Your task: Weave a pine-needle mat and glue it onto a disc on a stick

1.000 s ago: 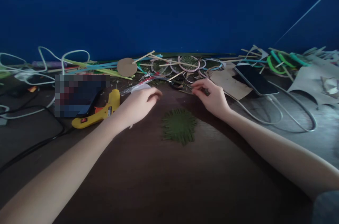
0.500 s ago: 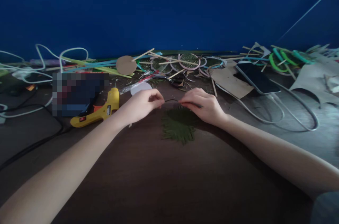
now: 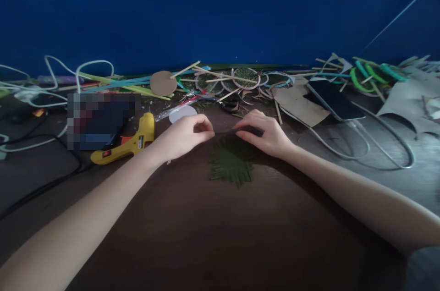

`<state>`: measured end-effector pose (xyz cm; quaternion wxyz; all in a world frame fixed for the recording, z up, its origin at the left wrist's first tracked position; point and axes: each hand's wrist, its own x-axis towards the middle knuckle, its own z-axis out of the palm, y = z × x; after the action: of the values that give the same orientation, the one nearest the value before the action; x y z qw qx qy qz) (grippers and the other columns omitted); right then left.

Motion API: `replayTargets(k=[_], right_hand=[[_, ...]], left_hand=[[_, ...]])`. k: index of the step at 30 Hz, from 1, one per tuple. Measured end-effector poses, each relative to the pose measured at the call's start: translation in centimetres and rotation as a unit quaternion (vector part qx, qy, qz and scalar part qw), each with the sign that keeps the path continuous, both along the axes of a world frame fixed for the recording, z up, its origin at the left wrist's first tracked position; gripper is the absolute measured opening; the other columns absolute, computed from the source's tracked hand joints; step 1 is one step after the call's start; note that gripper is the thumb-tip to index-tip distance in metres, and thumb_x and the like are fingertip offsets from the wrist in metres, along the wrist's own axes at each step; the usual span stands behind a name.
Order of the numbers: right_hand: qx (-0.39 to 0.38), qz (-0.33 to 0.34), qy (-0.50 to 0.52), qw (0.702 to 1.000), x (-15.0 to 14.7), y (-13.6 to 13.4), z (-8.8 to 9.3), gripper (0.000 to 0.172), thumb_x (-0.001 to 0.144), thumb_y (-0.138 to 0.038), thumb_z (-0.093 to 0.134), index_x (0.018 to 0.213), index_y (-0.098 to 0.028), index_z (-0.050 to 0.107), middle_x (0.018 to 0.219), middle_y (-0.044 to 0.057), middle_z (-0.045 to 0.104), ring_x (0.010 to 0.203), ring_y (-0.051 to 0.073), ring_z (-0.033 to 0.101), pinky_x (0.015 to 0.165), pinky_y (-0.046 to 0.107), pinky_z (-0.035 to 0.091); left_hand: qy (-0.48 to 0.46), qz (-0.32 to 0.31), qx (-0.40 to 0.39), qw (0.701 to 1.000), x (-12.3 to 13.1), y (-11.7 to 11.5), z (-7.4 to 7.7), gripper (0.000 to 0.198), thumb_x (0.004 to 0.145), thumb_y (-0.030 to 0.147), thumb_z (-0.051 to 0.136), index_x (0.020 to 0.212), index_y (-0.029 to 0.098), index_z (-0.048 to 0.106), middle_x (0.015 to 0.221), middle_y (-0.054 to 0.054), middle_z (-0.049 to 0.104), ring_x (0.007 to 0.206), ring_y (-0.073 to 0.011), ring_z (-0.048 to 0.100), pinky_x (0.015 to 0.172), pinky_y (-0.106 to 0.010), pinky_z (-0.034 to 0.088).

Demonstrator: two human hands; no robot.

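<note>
- See the green woven piece [image 3: 231, 165] flat on the dark table [image 3: 192, 231], just nearer than both hands, fringed with loose ends. Could skew or loosen if brushed by a wrist; seems to lie unweighted.
- Over by its far edge, find the left hand [image 3: 189, 135] with thumb and forefinger tips close together, and the right hand [image 3: 268, 134] curled toward it, fingertips near one another. Cannot tell if clamped on anything. Could lose or snap anything fine pinched there, through an uneven pull.
- Level with the hands, just beside the left forearm, note the yellow glue gun [image 3: 139, 142]. Could get shoved by that arm; might burn if hot, though impossible to tell.
- Slightly farther, watch the white disc [image 3: 182, 112]. Could be swept away by the left knuckles.
- To the right, mind the phone [image 3: 335, 100] on its cable [image 3: 411, 159]. Could get dragged if snagged.
- Farthest, below the blue backdrop [image 3: 220, 11], spot the pale ring [image 3: 246, 88] among wooden sticks [image 3: 185, 69]. Could tangle if tugged.
</note>
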<state>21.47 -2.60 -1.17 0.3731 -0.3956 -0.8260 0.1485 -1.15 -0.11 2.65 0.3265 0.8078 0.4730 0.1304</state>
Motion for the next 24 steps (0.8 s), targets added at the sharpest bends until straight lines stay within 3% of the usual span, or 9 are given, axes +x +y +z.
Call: replayTargets(k=[14, 18, 24], right_hand=[[-0.004, 0.028, -0.012, 1.0, -0.1, 0.1, -0.1, 0.008, 0.082, -0.024, 0.057, 0.075, -0.021, 0.061, 0.077, 0.001, 0.067, 0.077, 0.017, 0.056, 0.077, 0.035, 0.043], [-0.028, 0.005, -0.003, 1.0, 0.0, 0.3, -0.2, 0.007, 0.08, -0.022, 0.057, 0.073, -0.02, 0.059, 0.075, 0.002, 0.065, 0.077, 0.017, 0.056, 0.075, 0.035, 0.044], [-0.065, -0.029, 0.02, 0.997, 0.2, 0.4, -0.2, 0.006, 0.078, -0.021, 0.056, 0.072, -0.021, 0.057, 0.073, 0.002, 0.061, 0.076, 0.017, 0.054, 0.072, 0.033, 0.044]], left_hand=[[0.005, -0.001, -0.005, 1.0, 0.4, -0.6, -0.3, 0.019, 0.08, 0.038, 0.052, 0.08, 0.021, 0.058, 0.078, -0.001, 0.062, 0.071, -0.0149, 0.056, 0.065, -0.028, 0.042], [0.018, 0.0, -0.018, 1.0, 0.1, -0.3, -0.9, 0.021, 0.075, 0.039, 0.058, 0.084, 0.021, 0.055, 0.079, -0.001, 0.061, 0.074, -0.0158, 0.057, 0.065, -0.027, 0.043], [0.097, -0.02, 0.092, 0.991, 0.5, -1.1, -1.4, 0.034, 0.071, 0.044, 0.063, 0.091, 0.017, 0.057, 0.093, -0.007, 0.06, 0.087, -0.0219, 0.055, 0.074, -0.033, 0.043]])
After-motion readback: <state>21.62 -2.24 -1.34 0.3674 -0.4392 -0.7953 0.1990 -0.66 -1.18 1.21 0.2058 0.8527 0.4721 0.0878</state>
